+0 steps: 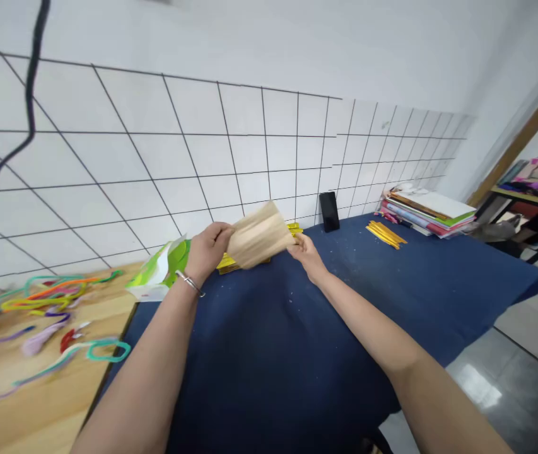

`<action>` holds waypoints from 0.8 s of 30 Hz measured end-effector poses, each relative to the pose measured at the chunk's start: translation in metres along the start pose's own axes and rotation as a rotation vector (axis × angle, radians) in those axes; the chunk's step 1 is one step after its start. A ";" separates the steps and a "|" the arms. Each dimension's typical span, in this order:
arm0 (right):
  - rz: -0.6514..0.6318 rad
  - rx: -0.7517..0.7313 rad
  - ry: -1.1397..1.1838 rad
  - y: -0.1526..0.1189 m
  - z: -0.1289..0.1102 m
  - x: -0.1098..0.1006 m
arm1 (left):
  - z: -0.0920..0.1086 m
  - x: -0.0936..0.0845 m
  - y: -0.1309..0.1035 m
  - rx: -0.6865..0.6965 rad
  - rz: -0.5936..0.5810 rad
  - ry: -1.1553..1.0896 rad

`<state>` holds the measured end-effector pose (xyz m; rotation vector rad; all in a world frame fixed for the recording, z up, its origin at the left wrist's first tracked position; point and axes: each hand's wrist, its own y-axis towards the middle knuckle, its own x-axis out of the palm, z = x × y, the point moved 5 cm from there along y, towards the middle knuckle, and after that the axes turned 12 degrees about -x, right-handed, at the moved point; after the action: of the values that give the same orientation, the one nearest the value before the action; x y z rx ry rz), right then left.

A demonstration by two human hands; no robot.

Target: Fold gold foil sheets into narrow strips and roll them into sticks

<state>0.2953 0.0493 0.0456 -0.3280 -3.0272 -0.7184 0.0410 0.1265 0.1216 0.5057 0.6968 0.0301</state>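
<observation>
Between both hands is a flat tan sheet (259, 236), paper-like and blurred by motion, raised above the dark blue cloth. My left hand (210, 249), with a silver bangle at the wrist, pinches its left edge between thumb and fingers. At the sheet's lower right corner, my right hand (307, 255) grips with the fingertips. Partly hidden behind the sheet lie shiny gold strips (229, 263), and more of them show past its right side. A green and white packet (162, 268) stands just left of my left hand.
Blue cloth (269, 353) covers the table. A black phone (329, 211) leans on the tiled wall. Gold strips (386, 234) lie near a stack of books and papers (429, 211) at right. Colourful fuzzy stems (55, 293) are scattered on the wooden table (27, 407) at left.
</observation>
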 end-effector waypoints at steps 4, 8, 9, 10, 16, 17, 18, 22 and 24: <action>-0.098 0.108 0.164 -0.014 -0.010 -0.003 | -0.001 0.014 -0.021 0.025 -0.201 -0.015; -0.352 0.233 0.097 -0.042 0.000 0.018 | -0.022 0.026 -0.045 -0.021 -0.310 -0.036; -0.386 0.233 0.080 -0.048 0.004 0.024 | -0.028 0.026 -0.050 -0.043 -0.298 -0.034; -0.401 0.230 0.067 -0.054 0.008 0.030 | -0.034 0.025 -0.055 -0.064 -0.278 -0.031; -0.384 0.211 0.004 -0.074 0.023 0.044 | -0.056 0.000 -0.089 -0.111 -0.143 0.020; -0.368 0.209 -0.005 -0.074 0.024 0.043 | -0.056 -0.002 -0.096 -0.089 -0.164 0.033; -0.346 0.209 -0.017 -0.074 0.024 0.041 | -0.056 -0.002 -0.105 -0.048 -0.206 0.048; -0.240 0.190 -0.048 -0.070 0.023 0.029 | -0.055 0.011 -0.135 0.150 -0.392 0.109; -0.246 0.199 -0.015 -0.069 0.023 0.028 | -0.059 0.017 -0.141 0.152 -0.382 0.111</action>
<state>0.2541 0.0047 -0.0041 0.0440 -3.1508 -0.4169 -0.0018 0.0316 0.0084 0.5114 0.9000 -0.3575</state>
